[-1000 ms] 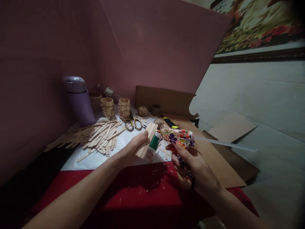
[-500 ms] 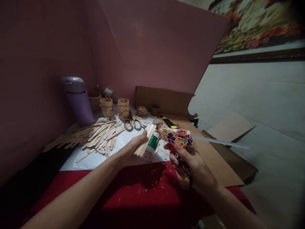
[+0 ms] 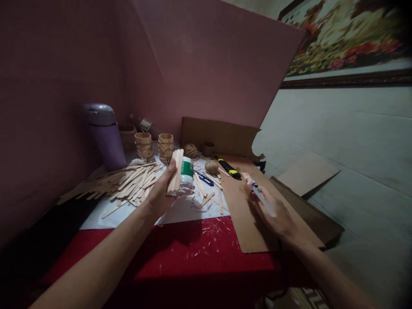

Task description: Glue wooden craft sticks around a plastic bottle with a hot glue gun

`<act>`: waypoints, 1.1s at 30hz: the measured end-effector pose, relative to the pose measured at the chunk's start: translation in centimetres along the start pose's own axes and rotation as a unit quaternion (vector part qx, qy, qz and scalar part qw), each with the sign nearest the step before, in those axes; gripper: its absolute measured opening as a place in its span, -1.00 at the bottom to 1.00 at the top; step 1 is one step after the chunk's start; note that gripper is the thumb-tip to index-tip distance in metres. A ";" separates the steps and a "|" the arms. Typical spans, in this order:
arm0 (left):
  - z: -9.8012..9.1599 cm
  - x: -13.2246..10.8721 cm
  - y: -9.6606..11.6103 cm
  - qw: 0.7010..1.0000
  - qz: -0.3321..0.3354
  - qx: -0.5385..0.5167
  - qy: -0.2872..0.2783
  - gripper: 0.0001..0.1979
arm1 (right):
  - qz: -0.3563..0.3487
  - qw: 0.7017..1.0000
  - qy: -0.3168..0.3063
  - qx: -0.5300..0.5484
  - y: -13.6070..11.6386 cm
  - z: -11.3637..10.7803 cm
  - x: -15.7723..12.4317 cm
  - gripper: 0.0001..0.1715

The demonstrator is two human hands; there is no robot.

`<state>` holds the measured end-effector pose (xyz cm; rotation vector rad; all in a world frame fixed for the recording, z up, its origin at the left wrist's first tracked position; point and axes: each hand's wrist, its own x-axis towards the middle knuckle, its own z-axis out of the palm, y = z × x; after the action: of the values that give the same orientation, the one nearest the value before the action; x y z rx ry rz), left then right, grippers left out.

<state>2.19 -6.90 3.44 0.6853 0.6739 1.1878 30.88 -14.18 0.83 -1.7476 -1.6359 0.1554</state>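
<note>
Gripping a bottle (image 3: 187, 170) part-hidden by sticks (image 3: 176, 172) is the left hand (image 3: 161, 191); the right hand (image 3: 276, 215) holds a blurred glue gun (image 3: 251, 183).

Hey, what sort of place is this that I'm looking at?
Probably a home craft corner: a heap of wooden sticks and a ball of twine lie on a red-covered table, and a framed picture hangs on the wall.

Matt wood, glossy plastic
Held sticks (image 3: 177, 171) smooth bare wood; bottle (image 3: 187, 175) clear, shiny plastic; twine ball (image 3: 211, 166) rough; cardboard sheet (image 3: 240, 212) matt
</note>
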 end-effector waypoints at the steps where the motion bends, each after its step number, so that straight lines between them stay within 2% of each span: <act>1: 0.0 0.0 0.4 1.000 0.016 0.002 0.013 -0.63 | 0.006 0.999 -0.012 -0.039 0.8 0.2 0.1 -0.65; 4: 0.1 -0.1 1.2 0.998 0.045 -0.001 0.033 -0.62 | -0.012 0.981 -0.069 -0.182 2.6 0.9 0.6 -0.56; 7: 0.0 -0.1 1.5 0.997 0.066 -0.006 0.036 -0.63 | -0.049 0.963 -0.109 -0.240 3.1 1.0 1.3 -0.53; 10: -0.1 -0.1 1.3 0.997 0.068 -0.003 0.033 -0.64 | -0.072 0.943 -0.133 -0.296 1.8 0.0 2.0 -0.59; 12: 0.0 -0.2 1.2 0.998 0.055 0.000 0.031 -0.63 | -0.088 0.933 -0.105 -0.331 0.0 -0.6 2.2 -0.68; 14: 0.1 -0.2 1.1 0.999 0.038 0.001 0.034 -0.63 | -0.127 0.943 -0.065 -0.299 -2.3 -0.3 2.4 -0.73; 16: 0.2 -0.3 1.0 0.999 0.028 -0.001 0.041 -0.64 | -0.160 0.963 -0.072 -0.206 -4.7 1.0 2.7 -0.75; 19: 0.4 -0.3 0.8 0.999 0.026 -0.004 0.045 -0.68 | -0.155 0.963 -0.169 -0.142 -7.5 4.4 3.9 -0.79; 21: 0.3 -0.2 0.7 0.999 0.022 -0.011 0.037 -0.70 | -0.121 0.964 -0.187 -0.142 -8.8 6.8 5.2 -0.76; 23: 0.2 -0.1 0.6 1.000 0.009 -0.016 0.024 -0.69 | -0.100 0.966 -0.188 -0.149 -9.7 8.6 6.3 -0.75; 26: 0.0 0.0 0.5 1.000 -0.007 -0.021 0.016 -0.66 | -0.073 0.963 -0.204 -0.158 -10.5 10.0 7.5 -0.71; 30: -0.1 0.1 0.2 0.999 -0.018 -0.027 0.004 -0.64 | -0.032 0.963 -0.220 -0.152 -10.7 10.4 7.8 -0.75; 33: 0.1 0.0 0.2 0.999 -0.022 -0.033 -0.005 -0.65 | -0.013 0.971 -0.212 -0.109 -10.3 10.1 8.0 -0.80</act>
<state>2.18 -6.91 3.63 0.6185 0.6360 1.1595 18.39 -3.47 2.32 -1.9523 -2.0450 0.3708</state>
